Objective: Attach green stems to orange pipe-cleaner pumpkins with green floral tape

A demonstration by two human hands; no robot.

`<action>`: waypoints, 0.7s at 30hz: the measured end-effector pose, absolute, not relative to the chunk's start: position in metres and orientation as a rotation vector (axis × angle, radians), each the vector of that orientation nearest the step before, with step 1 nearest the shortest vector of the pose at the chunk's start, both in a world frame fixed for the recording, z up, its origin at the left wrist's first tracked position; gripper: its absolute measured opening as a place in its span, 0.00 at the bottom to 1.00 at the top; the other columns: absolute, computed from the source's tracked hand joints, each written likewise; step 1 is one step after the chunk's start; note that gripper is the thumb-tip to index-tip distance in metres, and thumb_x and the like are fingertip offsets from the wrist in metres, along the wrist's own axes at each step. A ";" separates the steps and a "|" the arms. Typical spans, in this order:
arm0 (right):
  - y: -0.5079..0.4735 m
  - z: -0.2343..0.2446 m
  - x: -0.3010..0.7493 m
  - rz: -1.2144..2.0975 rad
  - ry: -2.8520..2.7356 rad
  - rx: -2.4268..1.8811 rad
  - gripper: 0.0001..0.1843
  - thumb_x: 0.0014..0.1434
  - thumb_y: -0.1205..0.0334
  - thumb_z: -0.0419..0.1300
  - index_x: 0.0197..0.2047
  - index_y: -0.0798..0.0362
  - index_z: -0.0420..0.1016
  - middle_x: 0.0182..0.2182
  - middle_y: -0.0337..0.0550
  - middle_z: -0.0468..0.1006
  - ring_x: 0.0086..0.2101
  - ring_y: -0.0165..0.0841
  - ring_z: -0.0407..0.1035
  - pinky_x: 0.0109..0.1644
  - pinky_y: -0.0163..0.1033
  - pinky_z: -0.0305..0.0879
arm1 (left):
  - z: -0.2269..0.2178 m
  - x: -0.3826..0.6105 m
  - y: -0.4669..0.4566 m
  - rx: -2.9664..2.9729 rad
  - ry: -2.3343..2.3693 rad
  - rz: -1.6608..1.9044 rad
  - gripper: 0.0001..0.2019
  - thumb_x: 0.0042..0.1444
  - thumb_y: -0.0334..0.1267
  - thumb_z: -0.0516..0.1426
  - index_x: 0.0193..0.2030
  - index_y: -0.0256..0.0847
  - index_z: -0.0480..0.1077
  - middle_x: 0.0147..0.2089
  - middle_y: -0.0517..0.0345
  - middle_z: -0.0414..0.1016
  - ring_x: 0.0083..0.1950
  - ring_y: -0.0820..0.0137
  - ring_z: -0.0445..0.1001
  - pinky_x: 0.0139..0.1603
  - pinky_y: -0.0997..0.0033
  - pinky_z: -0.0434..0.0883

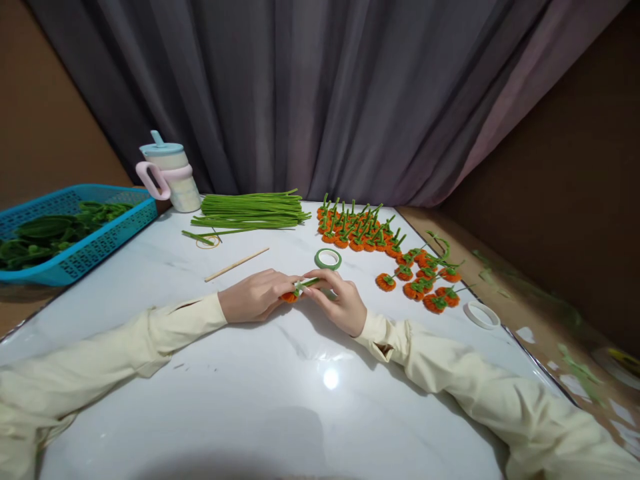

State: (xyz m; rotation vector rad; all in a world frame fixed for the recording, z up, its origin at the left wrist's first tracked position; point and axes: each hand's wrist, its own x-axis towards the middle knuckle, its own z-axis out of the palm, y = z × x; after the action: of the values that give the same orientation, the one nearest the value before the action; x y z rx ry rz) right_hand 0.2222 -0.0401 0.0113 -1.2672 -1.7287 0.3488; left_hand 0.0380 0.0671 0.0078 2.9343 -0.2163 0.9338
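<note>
My left hand (257,295) is closed around a small orange flower (289,297), seemingly made of fuzzy pipe cleaner, with its head showing under the fingers. A green stem (309,283) runs from the flower towards the right. My right hand (340,301) pinches that stem between thumb and fingers, close to the left fingertips. Whether tape is also between the fingers, I cannot tell. Just behind the hands lies a roll of green tape (321,264) on a white core. A thin wooden stick (237,265) rests behind my left hand.
Green pipe cleaners (250,211) are bundled at the back of the white table (240,400). Several orange flowers (356,244) stand stems-up at back right, with looser ones (415,289) nearer. A tumbler (173,173), a blue basket of leaves (107,235) and a white ring (482,315) are around.
</note>
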 end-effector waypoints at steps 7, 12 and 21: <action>-0.038 0.012 0.221 0.343 -1.719 -1.289 0.04 0.57 0.61 0.59 0.35 0.52 0.71 0.31 0.40 0.79 0.33 0.32 0.71 0.40 0.38 0.64 | 0.008 0.038 0.067 3.064 -0.181 0.780 0.12 0.60 0.27 0.45 0.48 0.36 0.61 0.53 0.42 0.69 0.46 0.65 0.71 0.41 0.64 0.69; -0.038 0.012 0.221 0.331 -1.740 -1.261 0.05 0.57 0.61 0.58 0.34 0.52 0.72 0.31 0.41 0.78 0.32 0.31 0.70 0.39 0.37 0.64 | 0.007 0.037 0.067 3.064 -0.170 0.832 0.12 0.60 0.27 0.45 0.50 0.36 0.59 0.52 0.42 0.70 0.47 0.65 0.71 0.41 0.64 0.68; -0.038 0.012 0.223 0.405 -1.720 -1.246 0.03 0.57 0.62 0.58 0.34 0.52 0.72 0.31 0.40 0.79 0.32 0.31 0.71 0.39 0.37 0.65 | 0.007 0.037 0.067 2.964 -0.158 0.984 0.17 0.60 0.29 0.47 0.56 0.36 0.52 0.49 0.41 0.71 0.44 0.64 0.72 0.39 0.63 0.70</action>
State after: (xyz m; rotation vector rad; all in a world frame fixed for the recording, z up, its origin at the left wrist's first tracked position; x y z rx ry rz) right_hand 0.2230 -0.0381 0.0120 -1.2461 -1.7200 0.4051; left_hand 0.0373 0.0665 0.0070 2.9640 -0.1577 0.9836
